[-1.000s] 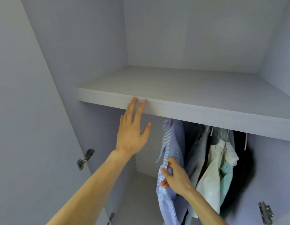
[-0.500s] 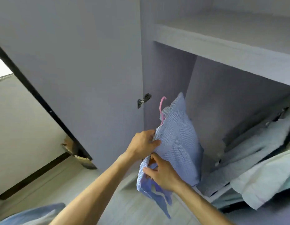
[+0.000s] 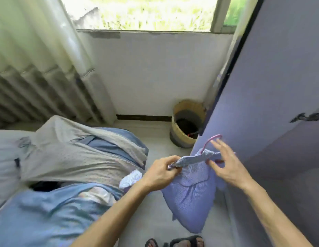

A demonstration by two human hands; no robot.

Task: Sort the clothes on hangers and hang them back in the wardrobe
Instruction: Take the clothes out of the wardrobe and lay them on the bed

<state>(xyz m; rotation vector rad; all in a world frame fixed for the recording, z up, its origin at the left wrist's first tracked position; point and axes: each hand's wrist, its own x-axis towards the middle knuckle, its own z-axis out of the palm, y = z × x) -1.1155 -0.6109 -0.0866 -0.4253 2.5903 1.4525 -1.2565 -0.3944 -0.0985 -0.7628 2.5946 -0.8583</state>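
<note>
A blue striped shirt (image 3: 190,193) hangs on a pink hanger (image 3: 211,139) in front of me, above the floor. My left hand (image 3: 162,172) grips the shirt's left shoulder. My right hand (image 3: 226,166) is at the collar on the right, thumb and forefinger near the fabric and the other fingers spread; whether it pinches the shirt is unclear. More clothes lie heaped on the bed at left: a grey dotted garment (image 3: 69,157) and blue ones (image 3: 53,211). The wardrobe door (image 3: 273,86) stands open at right.
A woven basket (image 3: 188,123) stands on the floor by the wall, beside the door's edge. Curtains (image 3: 39,59) hang at left under the window (image 3: 146,13). Dark slippers (image 3: 183,242) show at the bottom edge.
The shirt has come out of the wardrobe and my view has swung left to the bed and window. My left hand moved from the shelf edge to the shirt's shoulder.
</note>
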